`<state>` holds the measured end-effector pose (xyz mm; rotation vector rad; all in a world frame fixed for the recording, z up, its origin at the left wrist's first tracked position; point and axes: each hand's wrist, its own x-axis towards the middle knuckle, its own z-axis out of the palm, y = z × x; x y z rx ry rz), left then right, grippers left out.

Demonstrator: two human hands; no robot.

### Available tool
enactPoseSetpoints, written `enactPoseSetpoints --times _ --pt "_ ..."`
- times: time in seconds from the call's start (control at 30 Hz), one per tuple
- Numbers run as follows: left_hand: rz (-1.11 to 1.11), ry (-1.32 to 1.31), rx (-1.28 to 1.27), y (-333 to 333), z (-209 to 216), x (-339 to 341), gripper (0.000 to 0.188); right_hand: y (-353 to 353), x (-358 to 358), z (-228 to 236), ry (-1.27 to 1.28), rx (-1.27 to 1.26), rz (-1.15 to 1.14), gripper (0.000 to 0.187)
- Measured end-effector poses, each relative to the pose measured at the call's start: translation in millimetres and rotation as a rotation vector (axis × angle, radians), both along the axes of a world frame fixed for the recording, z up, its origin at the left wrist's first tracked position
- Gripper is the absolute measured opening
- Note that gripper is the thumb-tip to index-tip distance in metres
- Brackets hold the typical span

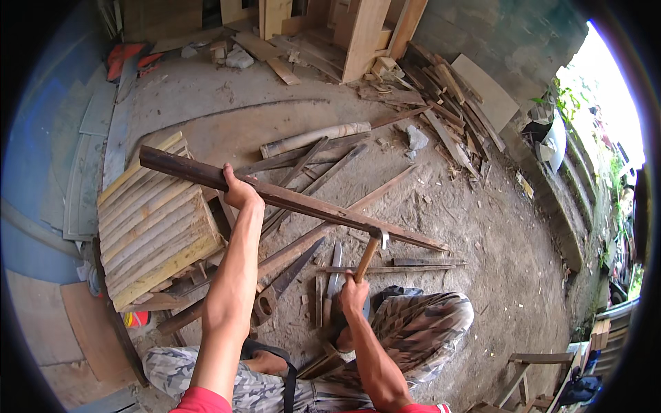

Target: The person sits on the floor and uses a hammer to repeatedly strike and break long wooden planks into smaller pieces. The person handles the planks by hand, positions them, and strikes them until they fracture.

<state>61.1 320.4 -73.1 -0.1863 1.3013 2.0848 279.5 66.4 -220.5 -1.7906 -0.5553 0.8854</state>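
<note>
A long, dark brown wooden beam [310,207] slants across the middle of the view, its left end raised over a slatted wooden stand [155,230]. My left hand [241,191] is closed around the beam left of its middle. In my right hand [354,292] is a hammer [366,257], gripped by its wooden handle. The hammer's head overlaps the beam's near side towards its right end; whether they touch I cannot tell. Below the beam, a handsaw [295,277] with a wooden handle lies on the ground. Beside it is a flat metal blade [335,267].
Several old wooden bars [323,177] and a round pole [315,140] lie beyond the beam. Scrap timber [451,110] is heaped at the far right, near a grey stone [416,140]. Upright boards [365,41] stand at the back. Concrete steps [551,199] run along the right.
</note>
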Motion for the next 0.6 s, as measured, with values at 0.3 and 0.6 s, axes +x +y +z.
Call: enactPoseSetpoints --times 0.3,0.6 --pt "0.026 0.012 0.01 -1.8 -5.4 -14.7 0.052 79.9 39.7 267.7 0.08 0.903 0.085 0.036" --pt "-0.041 -0.031 0.124 -5.9 5.1 -10.5 0.057 -8.0 -39.1 -23.1 0.168 -0.385 0.108 0.026"
